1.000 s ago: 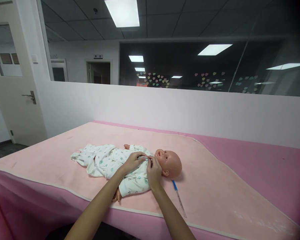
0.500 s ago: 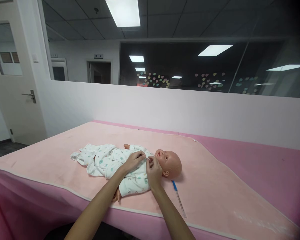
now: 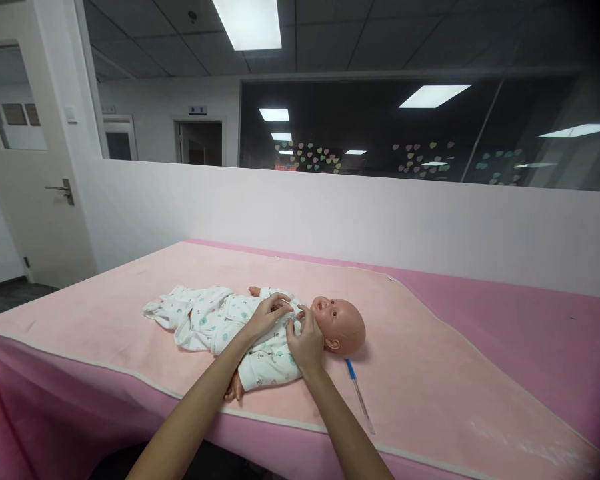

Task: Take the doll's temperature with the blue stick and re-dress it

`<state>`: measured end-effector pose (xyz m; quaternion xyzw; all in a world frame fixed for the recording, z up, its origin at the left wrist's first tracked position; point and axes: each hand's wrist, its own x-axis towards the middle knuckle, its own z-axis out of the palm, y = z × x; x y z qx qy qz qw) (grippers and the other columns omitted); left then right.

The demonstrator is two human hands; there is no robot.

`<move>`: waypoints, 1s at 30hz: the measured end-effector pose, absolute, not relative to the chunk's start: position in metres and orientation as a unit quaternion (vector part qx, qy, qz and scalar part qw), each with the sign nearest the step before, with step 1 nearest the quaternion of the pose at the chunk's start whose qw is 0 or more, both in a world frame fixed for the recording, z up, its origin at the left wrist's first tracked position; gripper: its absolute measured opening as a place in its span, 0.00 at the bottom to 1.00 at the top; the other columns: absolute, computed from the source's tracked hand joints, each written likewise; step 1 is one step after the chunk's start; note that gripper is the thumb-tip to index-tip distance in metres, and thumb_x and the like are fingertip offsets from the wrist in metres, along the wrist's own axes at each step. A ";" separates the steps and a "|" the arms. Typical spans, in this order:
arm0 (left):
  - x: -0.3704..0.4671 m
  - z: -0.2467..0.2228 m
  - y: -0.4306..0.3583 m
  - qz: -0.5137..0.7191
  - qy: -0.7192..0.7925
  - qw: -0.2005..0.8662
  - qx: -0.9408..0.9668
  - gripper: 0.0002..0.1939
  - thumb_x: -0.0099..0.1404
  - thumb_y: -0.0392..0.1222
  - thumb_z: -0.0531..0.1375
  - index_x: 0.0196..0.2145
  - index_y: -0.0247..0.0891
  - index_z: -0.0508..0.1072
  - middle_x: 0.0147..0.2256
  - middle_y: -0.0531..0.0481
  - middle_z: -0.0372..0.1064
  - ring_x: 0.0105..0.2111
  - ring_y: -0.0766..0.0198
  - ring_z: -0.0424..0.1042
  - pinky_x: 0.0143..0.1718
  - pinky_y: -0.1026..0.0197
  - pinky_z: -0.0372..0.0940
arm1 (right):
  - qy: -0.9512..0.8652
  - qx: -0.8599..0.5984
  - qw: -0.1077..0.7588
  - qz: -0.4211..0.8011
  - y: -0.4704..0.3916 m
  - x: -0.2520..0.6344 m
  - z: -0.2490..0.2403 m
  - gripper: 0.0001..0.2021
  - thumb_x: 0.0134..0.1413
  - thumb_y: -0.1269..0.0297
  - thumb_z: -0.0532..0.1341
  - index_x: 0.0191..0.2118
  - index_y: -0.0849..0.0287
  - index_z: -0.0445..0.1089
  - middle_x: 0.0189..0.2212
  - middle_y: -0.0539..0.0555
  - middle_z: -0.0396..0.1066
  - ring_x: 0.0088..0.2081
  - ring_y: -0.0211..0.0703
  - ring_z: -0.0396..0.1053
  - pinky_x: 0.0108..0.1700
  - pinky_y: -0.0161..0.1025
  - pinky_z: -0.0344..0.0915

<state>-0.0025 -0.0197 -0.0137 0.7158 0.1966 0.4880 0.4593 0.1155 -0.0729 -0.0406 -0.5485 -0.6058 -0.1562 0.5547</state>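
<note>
A baby doll (image 3: 345, 327) lies on its back, its bald head to the right. It wears a white outfit (image 3: 267, 370) with small green and brown prints, and the empty-looking trouser legs trail left. My left hand (image 3: 269, 316) rests on the doll's chest, fingers loosely curved and spread. Close beside it, at the neckline below the chin, my right hand (image 3: 306, 341) has its thumb and fingers apart. I see nothing held in either hand, though the cloth under the fingertips is partly hidden.
A slim clear stick with a blue end (image 3: 360, 397), perhaps a thermometer or pen, lies right of my right forearm. The peach mat (image 3: 430, 373) covers a pink-draped table (image 3: 540, 333). Behind stand a low white wall (image 3: 355, 220) and a window; a door (image 3: 35, 200) is at left.
My fingers were pinched together at the doll's neckline; now both hands have loosened and their fingers have spread apart. The doll and the blue-ended stick lie as before.
</note>
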 end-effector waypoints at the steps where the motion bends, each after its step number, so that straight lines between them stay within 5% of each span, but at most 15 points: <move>1: -0.002 -0.013 -0.020 0.490 0.196 0.456 0.717 0.13 0.59 0.43 0.58 0.40 0.35 0.65 0.33 0.47 0.70 0.37 0.61 0.69 0.41 0.60 0.62 | -0.604 -0.553 0.555 -0.150 -0.072 0.116 -0.041 0.15 0.48 0.65 0.53 0.44 0.62 0.62 0.29 0.53 0.67 0.28 0.41 0.64 0.32 0.37 0.61; 8: -0.010 -0.009 -0.034 0.492 0.222 0.410 0.735 0.12 0.57 0.40 0.58 0.39 0.35 0.67 0.35 0.46 0.69 0.36 0.61 0.69 0.39 0.59 0.64 | -0.601 -0.550 0.568 -0.116 -0.073 0.118 -0.042 0.15 0.43 0.69 0.53 0.41 0.60 0.62 0.28 0.52 0.65 0.31 0.42 0.65 0.32 0.37 0.62; 15: -0.037 -0.015 -0.052 0.478 0.301 0.152 0.811 0.08 0.60 0.41 0.54 0.34 0.40 0.71 0.34 0.48 0.70 0.38 0.58 0.66 0.43 0.56 0.60 | -0.634 -0.515 0.567 -0.104 -0.081 0.117 -0.036 0.14 0.46 0.72 0.50 0.41 0.59 0.64 0.35 0.55 0.67 0.36 0.43 0.65 0.35 0.38 0.63; 19: -0.037 -0.015 -0.054 0.473 0.296 0.131 0.820 0.08 0.60 0.39 0.54 0.37 0.41 0.70 0.36 0.49 0.69 0.39 0.58 0.66 0.43 0.57 0.60 | -0.673 -0.493 0.539 -0.115 -0.081 0.117 -0.033 0.11 0.52 0.67 0.52 0.41 0.58 0.66 0.37 0.55 0.69 0.40 0.43 0.66 0.41 0.38 0.62; 30: -0.037 -0.020 -0.055 0.566 0.325 0.080 0.754 0.08 0.59 0.35 0.53 0.33 0.40 0.71 0.33 0.49 0.70 0.37 0.59 0.66 0.43 0.57 0.59 | -0.667 -0.474 0.558 -0.136 -0.078 0.117 -0.038 0.09 0.57 0.67 0.47 0.34 0.59 0.63 0.29 0.53 0.66 0.32 0.38 0.64 0.33 0.33 0.59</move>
